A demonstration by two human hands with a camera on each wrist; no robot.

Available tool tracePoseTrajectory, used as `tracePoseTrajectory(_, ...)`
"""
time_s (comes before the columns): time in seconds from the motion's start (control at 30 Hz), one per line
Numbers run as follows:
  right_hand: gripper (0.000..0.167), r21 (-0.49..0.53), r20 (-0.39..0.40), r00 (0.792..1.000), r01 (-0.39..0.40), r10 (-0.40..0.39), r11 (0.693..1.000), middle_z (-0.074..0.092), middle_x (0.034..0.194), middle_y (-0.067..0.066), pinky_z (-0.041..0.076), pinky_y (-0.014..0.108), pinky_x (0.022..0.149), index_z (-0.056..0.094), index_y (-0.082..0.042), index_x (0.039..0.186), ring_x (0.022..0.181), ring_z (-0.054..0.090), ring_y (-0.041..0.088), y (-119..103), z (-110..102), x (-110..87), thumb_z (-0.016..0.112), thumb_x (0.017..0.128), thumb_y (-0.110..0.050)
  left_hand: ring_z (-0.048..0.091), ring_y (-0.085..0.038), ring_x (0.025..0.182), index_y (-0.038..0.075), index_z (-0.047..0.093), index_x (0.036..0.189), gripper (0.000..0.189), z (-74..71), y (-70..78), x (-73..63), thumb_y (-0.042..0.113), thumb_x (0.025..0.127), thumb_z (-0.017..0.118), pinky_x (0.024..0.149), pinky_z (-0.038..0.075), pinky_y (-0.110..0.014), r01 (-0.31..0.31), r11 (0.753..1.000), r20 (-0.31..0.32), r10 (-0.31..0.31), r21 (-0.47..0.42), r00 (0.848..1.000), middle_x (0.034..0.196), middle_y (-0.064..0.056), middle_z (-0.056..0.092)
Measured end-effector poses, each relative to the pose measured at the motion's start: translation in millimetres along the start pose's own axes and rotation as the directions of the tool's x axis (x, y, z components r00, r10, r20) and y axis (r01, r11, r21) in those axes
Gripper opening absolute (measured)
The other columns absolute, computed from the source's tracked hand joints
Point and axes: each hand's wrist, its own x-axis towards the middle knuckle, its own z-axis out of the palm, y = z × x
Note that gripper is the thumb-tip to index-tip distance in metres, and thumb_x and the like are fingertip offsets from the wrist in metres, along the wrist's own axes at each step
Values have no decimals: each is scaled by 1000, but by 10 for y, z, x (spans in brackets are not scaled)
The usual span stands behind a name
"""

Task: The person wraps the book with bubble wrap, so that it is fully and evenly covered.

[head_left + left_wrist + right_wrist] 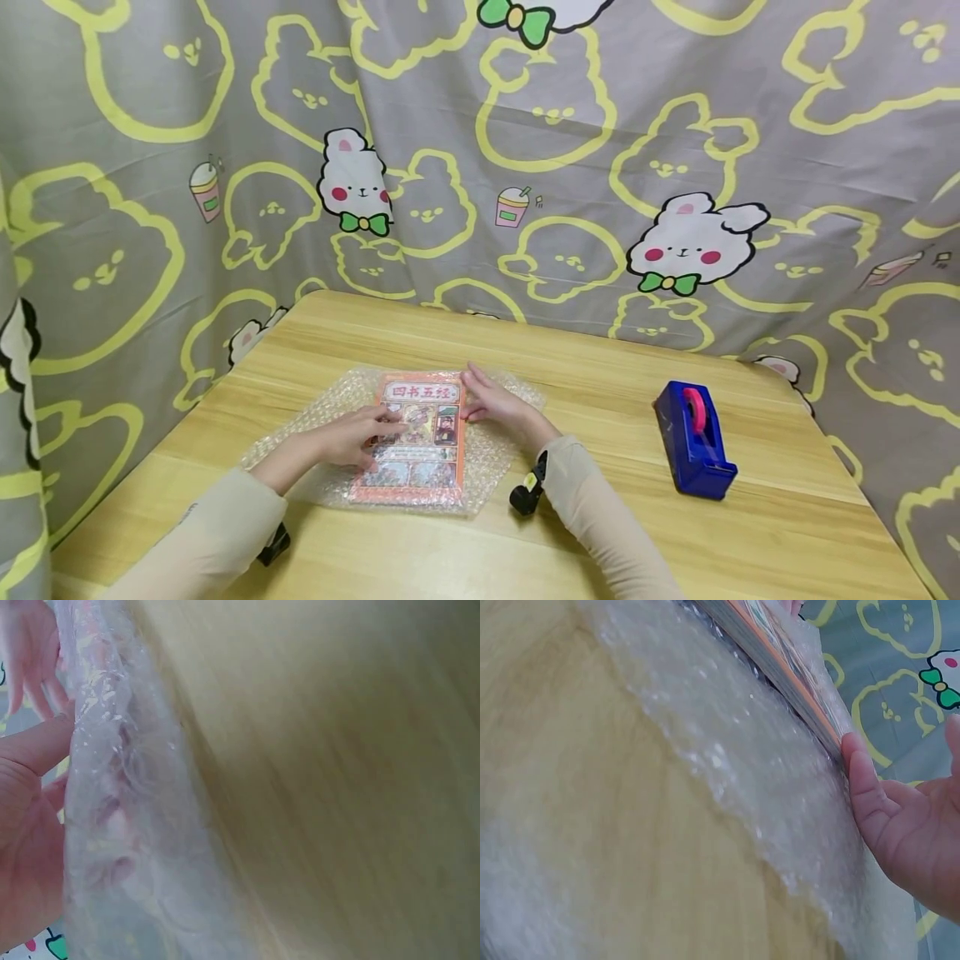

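An orange-bordered book [417,457] with red Chinese characters and comic-like pictures on its cover lies on a sheet of bubble wrap [318,408]. Clear wrap also overlaps the cover's left part. My left hand [352,435] rests over that side, its fingers reaching across the cover. In the left wrist view, wrinkled bubble wrap [124,795] runs beside the thumb, hiding part of the fingers. Along the book's upper right edge, my right hand [495,402] touches it with extended fingers. The right wrist view shows the book's page edge [780,675] above the wrap, fingertips at its corner.
A blue tape dispenser [693,442] with a pink roll [696,410] stands on the wooden table [600,383] to the right. Behind the table hangs a grey curtain [450,108] with yellow outlines and white rabbits. Both wrists carry black camera mounts.
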Motion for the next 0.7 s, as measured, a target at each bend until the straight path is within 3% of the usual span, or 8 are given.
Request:
tracePoseTrajectory(0.23,65,30,-61,998,0,1,1000,11,151,18,52,27,74,-5,-18,147,79,58,17,48,-71,-4,30,98,-43,37,-43,121,5,48,132,68,-21,28,33,15,70,74,95,33,-60,8,1000,20,-8,-13,1000,135,-21,40)
tracePoseTrajectory(0.53,65,20,-132,991,8,-6,1000,17,149,22,51,26,73,-2,-14,147,78,57,16,79,-240,-54,30,98,-42,29,-47,125,6,47,133,68,-18,29,32,12,71,73,97,27,-64,27,999,24,-26,-21,999,138,-22,37)
tracePoseTrajectory(0.7,64,69,-183,983,-14,27,997,14,149,22,48,21,68,-2,-10,147,75,55,14,119,-347,-132,29,99,-39,29,-48,125,7,47,133,68,9,20,15,10,70,73,97,25,-65,34,999,29,-33,-41,999,139,-22,35)
